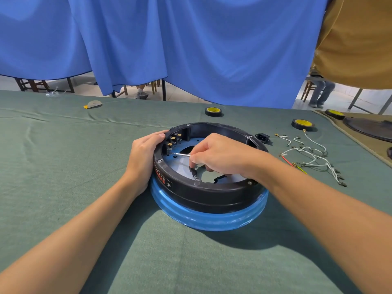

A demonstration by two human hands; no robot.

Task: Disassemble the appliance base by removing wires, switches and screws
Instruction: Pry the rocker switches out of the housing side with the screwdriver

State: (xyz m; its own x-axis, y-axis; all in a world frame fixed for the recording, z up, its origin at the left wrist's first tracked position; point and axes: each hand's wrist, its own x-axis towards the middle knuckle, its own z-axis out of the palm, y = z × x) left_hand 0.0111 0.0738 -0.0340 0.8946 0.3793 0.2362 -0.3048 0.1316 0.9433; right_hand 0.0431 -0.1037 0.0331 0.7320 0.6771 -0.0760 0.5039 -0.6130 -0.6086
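The round appliance base (209,193), black ring over a blue rim, lies open side up on the green cloth. My left hand (144,151) grips its left outer wall beside a switch block with brass terminals (174,141). My right hand (220,155) reaches inside the ring and holds a thin screwdriver (180,154), whose metal shaft points left at the inner wall below the terminals. Loose white, red and yellow wires (311,158) lie on the cloth to the right of the base, next to a black power socket (263,137).
Three black-and-yellow tape rolls (213,111) (303,124) (335,114) sit at the back and right. A dark round part (369,128) rests on a tan mat at far right. A small flat grey piece (93,104) lies back left. Blue curtain hangs behind the table.
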